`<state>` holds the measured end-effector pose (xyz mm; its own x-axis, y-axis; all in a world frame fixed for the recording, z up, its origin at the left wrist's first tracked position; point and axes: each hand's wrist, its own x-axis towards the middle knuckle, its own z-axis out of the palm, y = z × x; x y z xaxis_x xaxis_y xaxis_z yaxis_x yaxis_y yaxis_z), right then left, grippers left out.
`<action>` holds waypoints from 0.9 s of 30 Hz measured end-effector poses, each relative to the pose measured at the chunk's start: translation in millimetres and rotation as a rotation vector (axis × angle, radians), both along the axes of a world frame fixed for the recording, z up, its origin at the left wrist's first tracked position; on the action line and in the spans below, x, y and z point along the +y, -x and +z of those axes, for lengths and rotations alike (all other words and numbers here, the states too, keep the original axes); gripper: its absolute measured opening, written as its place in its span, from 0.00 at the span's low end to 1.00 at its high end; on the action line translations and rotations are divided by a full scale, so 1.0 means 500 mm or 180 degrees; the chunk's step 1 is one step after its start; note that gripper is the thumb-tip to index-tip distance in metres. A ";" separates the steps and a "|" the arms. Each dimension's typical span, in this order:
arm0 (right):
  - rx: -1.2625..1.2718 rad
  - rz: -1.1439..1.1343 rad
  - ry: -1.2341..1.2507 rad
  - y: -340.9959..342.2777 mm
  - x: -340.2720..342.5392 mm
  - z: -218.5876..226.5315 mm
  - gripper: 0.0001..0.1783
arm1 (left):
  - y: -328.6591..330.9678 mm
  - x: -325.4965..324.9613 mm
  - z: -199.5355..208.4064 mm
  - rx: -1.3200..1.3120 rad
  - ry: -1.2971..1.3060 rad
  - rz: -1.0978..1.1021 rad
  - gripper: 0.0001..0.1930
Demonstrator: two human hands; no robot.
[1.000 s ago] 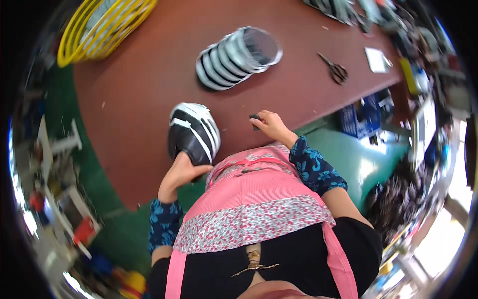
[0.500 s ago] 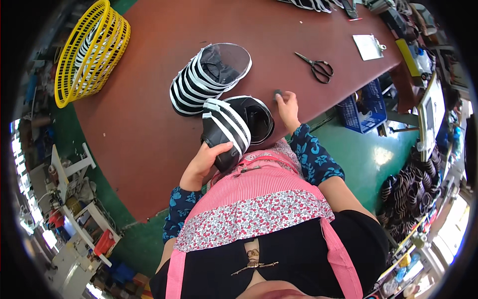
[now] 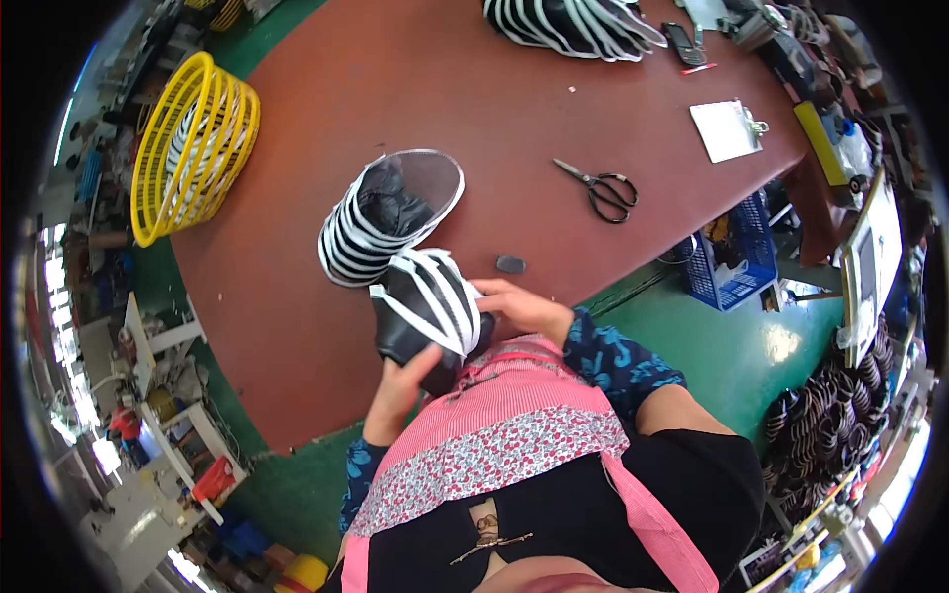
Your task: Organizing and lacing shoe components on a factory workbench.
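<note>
At worktop (image 3: 613, 109) edge, near chest: black-and-white striped shoe upper (image 3: 427, 308) grasped by both hands, left hand (image 3: 400, 387) beneath, right hand (image 3: 519, 304) on side; judgement: support it underneath while turning

Far striped stack (image 3: 578, 25) cut off

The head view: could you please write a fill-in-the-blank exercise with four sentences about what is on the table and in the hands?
1. Both hands, the left hand and the right hand, hold one black-and-white striped ____.
2. The basket at the table's left edge is ____ in colour.
3. The black scissors lie on the ____ table.
4. The stack of striped caps lies on its ____.

Missing words: cap; yellow; brown; side
</note>
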<state>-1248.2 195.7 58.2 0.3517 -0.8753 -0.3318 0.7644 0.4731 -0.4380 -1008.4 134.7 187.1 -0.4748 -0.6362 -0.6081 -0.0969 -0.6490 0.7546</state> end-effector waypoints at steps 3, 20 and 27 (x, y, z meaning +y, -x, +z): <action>0.1046 0.0062 0.0713 0.041 -0.001 0.073 0.24 | -0.085 -0.005 -0.022 0.0731 -0.0954 0.0681 0.40; 0.4692 -0.1466 0.1907 0.077 -0.009 0.108 0.16 | -0.070 0.027 -0.062 0.0556 -0.0741 0.0371 0.39; 0.4472 -0.4838 -0.2331 0.771 0.577 -0.427 0.24 | 0.000 -0.069 -0.260 0.2528 -0.1906 0.0243 0.46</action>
